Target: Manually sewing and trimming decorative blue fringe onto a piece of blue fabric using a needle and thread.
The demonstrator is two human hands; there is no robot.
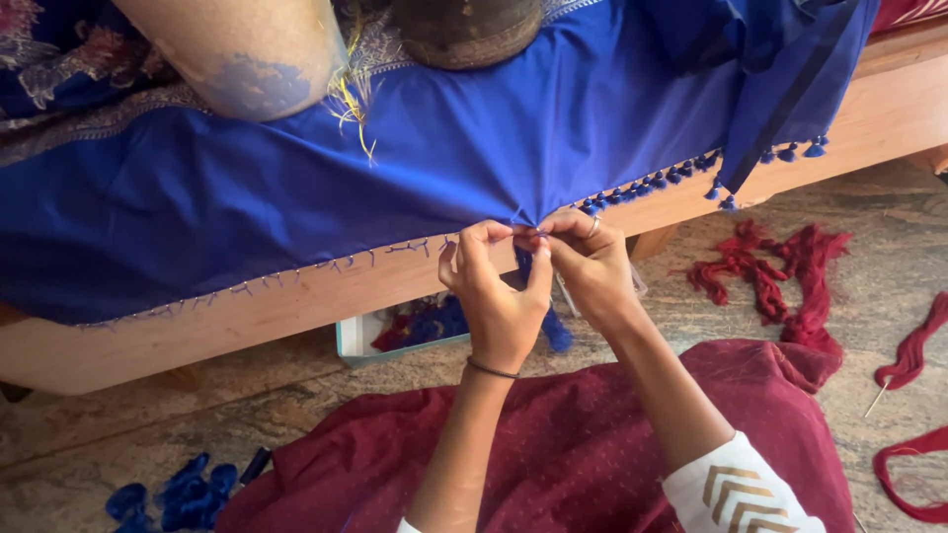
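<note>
Maroon dotted cloth covers the lap of the person, closest to the camera; above it the two forearms rise to the edge of a bright blue thin fabric that lies over a low wooden bench and hangs a little past its front; the left hand, with a dark band on the wrist, and the right hand, with a ring, meet at this hem, and both pinch the same gathered point of it with thumb and fingertips pressed together; right of this point small blue tassels already hang in a row, left of it only loose thread ends show; I judge the fabric light, soft and a bit slippery, so it is best taken at the very hem, close beside the last tassel; hanks of red thread lie on the stone floor, blue thread lower left, and a pale shallow box stands under the bench.
</note>
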